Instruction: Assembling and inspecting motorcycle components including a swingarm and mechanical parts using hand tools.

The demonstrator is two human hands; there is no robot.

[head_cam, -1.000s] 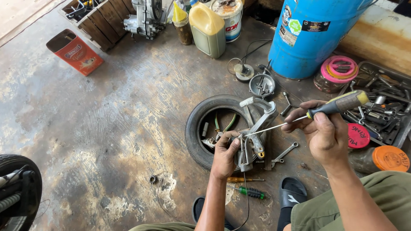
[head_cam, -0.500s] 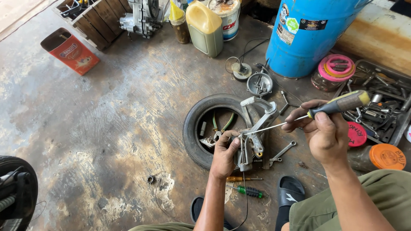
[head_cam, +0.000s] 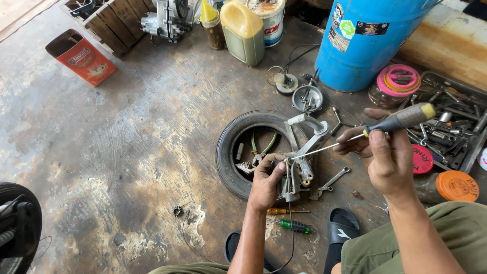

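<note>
My left hand [head_cam: 265,182] grips a silver metal bracket part [head_cam: 304,152] that rests across a small black tyre [head_cam: 231,147] lying flat on the floor. My right hand [head_cam: 383,157] holds a long screwdriver [head_cam: 395,121] by its dark handle with a yellow end. The thin shaft slants down and left, and its tip meets the top of the metal part just above my left hand. A small spanner [head_cam: 332,180] lies by the tyre's right side.
Two small screwdrivers [head_cam: 291,223] lie near my sandalled foot [head_cam: 342,226]. A tool tray [head_cam: 451,122], lidded jars [head_cam: 456,186] and a blue barrel [head_cam: 373,40] stand at the right. A yellow jug [head_cam: 244,30], an engine part [head_cam: 167,18] and a red box [head_cam: 81,56] sit farther back.
The view has shifted slightly. Both hands keep their grip, and the screwdriver stays at the same slant against the metal part.
</note>
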